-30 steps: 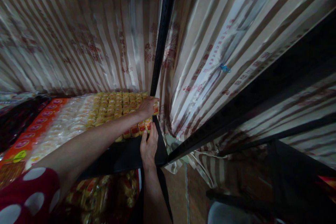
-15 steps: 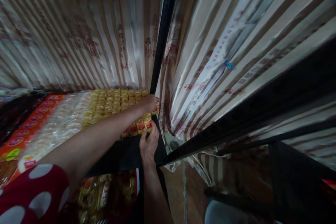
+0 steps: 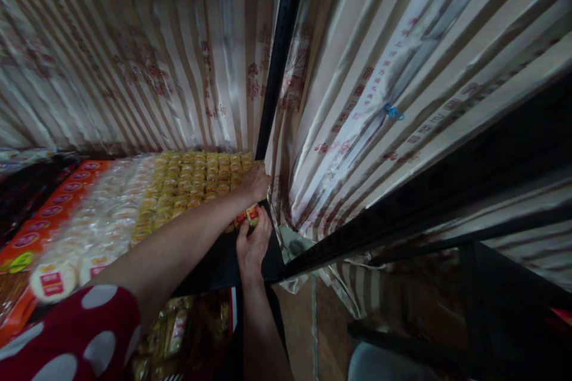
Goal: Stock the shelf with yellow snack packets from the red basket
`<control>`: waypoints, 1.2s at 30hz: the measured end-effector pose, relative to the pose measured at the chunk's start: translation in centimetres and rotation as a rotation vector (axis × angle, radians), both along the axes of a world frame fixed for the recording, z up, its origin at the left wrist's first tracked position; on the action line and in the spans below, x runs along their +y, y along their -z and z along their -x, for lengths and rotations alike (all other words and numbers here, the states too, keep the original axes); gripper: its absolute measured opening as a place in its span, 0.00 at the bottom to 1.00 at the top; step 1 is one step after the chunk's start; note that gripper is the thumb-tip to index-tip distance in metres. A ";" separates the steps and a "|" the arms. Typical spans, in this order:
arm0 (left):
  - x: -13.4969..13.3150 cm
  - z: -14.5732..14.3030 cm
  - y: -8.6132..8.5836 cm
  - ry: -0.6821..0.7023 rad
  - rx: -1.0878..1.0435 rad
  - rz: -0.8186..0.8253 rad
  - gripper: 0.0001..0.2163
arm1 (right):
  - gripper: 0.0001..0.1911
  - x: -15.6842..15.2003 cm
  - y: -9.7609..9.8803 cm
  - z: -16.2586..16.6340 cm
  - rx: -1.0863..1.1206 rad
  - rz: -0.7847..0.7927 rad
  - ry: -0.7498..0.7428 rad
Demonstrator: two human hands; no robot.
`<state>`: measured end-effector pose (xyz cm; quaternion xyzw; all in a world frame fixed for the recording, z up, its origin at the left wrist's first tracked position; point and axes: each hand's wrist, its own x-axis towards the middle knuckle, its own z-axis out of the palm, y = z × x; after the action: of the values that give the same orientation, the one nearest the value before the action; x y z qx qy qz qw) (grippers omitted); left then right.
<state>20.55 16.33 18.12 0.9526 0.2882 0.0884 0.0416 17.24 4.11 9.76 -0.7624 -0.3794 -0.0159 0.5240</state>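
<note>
Small yellow-wrapped packets (image 3: 196,181) sat in tight rows just left of the black post (image 3: 281,59), with the front packet (image 3: 252,213) on your side of it. They looked light, likely softish, wrappers probably slick, filling maybe crumbly; opposite sides seemed the best hold, squeezed gently. Your right hand (image 3: 254,244), also on your side of the post, had thumb and fingers around that front packet with a narrow gap; couldn't tell if you pinched it or only touched it. Your left hand (image 3: 256,181) was right by the post's foot, its back to the camera, so its grip couldn't be told. Your left forearm (image 3: 187,229) hid many packets left of the post. Farther left of it lay clear-wrapped round cakes (image 3: 53,281), then an orange printed strip (image 3: 49,214). Striped curtain (image 3: 179,71) hung behind the post, which itself blocked the far corner; a dark beam (image 3: 402,190) ran off to its right.
</note>
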 end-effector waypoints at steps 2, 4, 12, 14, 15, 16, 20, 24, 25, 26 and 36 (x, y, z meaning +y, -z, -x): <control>-0.1 -0.1 0.0 -0.004 -0.003 0.004 0.11 | 0.23 0.1 0.2 0.0 -0.023 0.000 0.020; -0.1 -0.1 0.0 0.000 -0.012 0.005 0.10 | 0.23 0.1 0.3 0.0 -0.034 0.005 0.028; -0.2 0.8 0.1 0.003 -0.045 -0.057 0.12 | 0.28 0.1 0.0 0.0 0.024 -0.011 0.034; -0.3 0.7 -0.1 -0.016 -0.033 -0.055 0.12 | 0.28 0.1 0.1 0.1 0.011 -0.022 0.037; -0.4 0.6 -0.2 -0.030 -0.027 -0.048 0.13 | 0.28 0.2 0.1 0.1 -0.006 -0.026 0.034; -0.5 0.6 -0.3 -0.044 -0.026 -0.041 0.13 | 0.27 0.2 0.2 0.2 -0.026 -0.030 0.034; -0.6 0.4 -0.3 -0.066 -0.053 -0.036 0.13 | 0.25 0.4 0.6 0.2 -0.067 -0.031 0.053; -0.4 0.8 0.0 -0.049 -0.067 -0.030 0.10 | 0.26 0.5 0.7 0.2 -0.067 -0.042 0.062; -0.4 1.1 0.0 -0.039 -0.078 -0.036 0.10 | 0.26 0.5 0.7 0.2 -0.067 -0.044 0.060; -0.3 1.3 -0.1 -0.028 -0.096 -0.044 0.11 | 0.26 0.5 0.7 0.2 -0.070 -0.047 0.057; -9.8 10.5 0.8 0.066 -0.482 0.219 0.16 | 0.22 0.1 1.1 -0.5 -0.094 -0.130 -0.004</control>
<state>10.00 6.57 17.36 0.9028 0.2464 0.2798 0.2146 17.79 4.20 8.66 -0.7243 -0.4033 -0.0750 0.5542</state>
